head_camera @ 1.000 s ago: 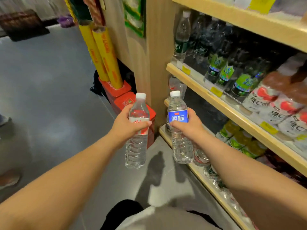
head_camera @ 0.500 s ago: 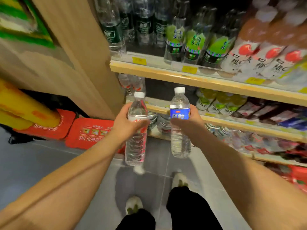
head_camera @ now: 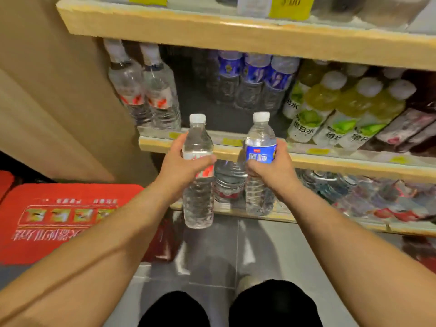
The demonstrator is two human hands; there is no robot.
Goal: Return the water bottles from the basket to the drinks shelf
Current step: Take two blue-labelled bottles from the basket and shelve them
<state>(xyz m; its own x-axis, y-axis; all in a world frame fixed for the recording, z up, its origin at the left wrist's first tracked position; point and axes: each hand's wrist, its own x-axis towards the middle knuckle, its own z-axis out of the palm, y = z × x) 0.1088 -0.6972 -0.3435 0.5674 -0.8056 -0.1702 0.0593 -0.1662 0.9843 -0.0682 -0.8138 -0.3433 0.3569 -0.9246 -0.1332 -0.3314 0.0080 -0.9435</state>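
The left hand [head_camera: 179, 166] has its fingers [head_camera: 205, 159] clenched round a red-label water bottle [head_camera: 198, 199], and the right hand [head_camera: 271, 167] grasps a blue-label water bottle [head_camera: 259, 197] the same way. Both bottles are upright, side by side, held in the air just in front of the middle drinks shelf [head_camera: 335, 162]. On it, red-label bottles [head_camera: 146, 95] stand far left, blue-label bottles [head_camera: 252, 83] right of a gap, then green drinks [head_camera: 325, 109]
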